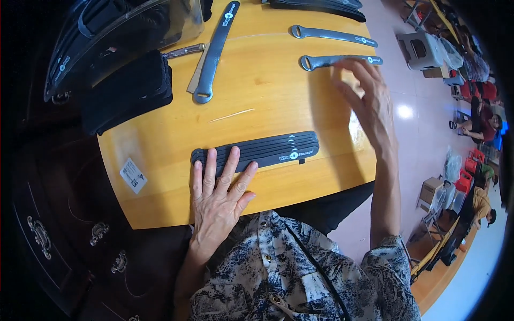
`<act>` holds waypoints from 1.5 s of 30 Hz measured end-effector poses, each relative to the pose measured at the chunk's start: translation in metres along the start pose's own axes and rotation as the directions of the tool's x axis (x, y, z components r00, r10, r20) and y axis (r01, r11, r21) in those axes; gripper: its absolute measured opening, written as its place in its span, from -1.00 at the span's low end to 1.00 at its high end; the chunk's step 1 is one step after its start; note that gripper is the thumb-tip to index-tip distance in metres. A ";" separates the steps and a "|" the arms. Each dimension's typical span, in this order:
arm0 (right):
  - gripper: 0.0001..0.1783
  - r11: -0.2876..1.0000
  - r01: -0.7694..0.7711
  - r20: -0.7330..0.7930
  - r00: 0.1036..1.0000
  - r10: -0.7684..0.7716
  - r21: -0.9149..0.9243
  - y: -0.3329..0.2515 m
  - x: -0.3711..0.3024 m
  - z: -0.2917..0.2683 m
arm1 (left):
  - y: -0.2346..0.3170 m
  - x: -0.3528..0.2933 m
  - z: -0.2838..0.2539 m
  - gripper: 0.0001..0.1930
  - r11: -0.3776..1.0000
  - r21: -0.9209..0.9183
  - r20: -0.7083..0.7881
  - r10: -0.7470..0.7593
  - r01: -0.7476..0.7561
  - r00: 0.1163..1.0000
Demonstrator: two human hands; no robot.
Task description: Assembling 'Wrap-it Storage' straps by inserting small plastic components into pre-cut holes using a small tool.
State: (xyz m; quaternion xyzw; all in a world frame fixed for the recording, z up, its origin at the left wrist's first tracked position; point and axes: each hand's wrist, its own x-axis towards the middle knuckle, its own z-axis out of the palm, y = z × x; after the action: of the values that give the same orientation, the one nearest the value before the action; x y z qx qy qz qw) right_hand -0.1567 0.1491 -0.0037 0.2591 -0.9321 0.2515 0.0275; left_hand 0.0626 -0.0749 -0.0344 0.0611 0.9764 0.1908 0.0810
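My left hand (217,198) lies with its fingers spread on the left part of a neat stack of black storage straps (292,145) near the table's front edge. The stack's layers are slightly fanned, and a small black tab sticks out below its right end. Toward the far right, my right hand (375,104) is over the right part of a single dark strap (320,62) with a slotted round end. Its thumb and fingers are curved and apart, and whether the fingertips touch the strap is unclear. Another slotted strap (337,36) lies just beyond it.
A long strap (216,51) lies slantwise at the far middle. Left of it are a brown-handled tool (184,51), a black bundle (134,88) and a clear plastic bin (184,21). A white label (133,175) is on the table's left side. People and stools (423,51) are off to the right.
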 end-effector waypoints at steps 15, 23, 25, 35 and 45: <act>-0.83 0.989 -0.146 0.030 0.989 0.145 0.029 0.036 -0.026 0.005 | 0.010 0.003 0.003 -0.61 0.945 -0.265 -0.424 0.067 -0.194 0.903; -0.87 0.929 -0.296 0.086 0.955 0.284 0.224 0.012 -0.046 0.006 | 0.017 -0.001 0.016 -0.66 0.878 -0.440 -0.406 -0.007 -0.189 0.914; -0.86 0.924 -0.217 0.164 0.971 0.173 0.314 -0.011 -0.064 0.005 | 0.021 -0.008 0.018 -0.63 0.683 -0.726 -0.282 -0.198 -0.074 0.939; -0.80 0.934 -0.097 0.514 0.852 -0.101 0.344 -0.078 -0.095 0.024 | 0.007 -0.019 0.010 -0.88 0.338 -0.940 -0.111 -0.451 0.054 0.885; -0.81 0.567 -0.673 0.589 0.722 0.363 0.476 -0.041 -0.107 0.003 | -0.022 -0.021 0.010 -0.90 0.422 -0.901 -0.232 -0.668 0.102 0.707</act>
State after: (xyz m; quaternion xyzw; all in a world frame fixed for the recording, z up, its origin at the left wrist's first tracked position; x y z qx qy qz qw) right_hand -0.0432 0.1675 -0.0069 0.0056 -0.7945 0.4977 -0.3479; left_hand 0.0829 -0.0943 -0.0491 -0.2848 0.7185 0.6170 -0.1482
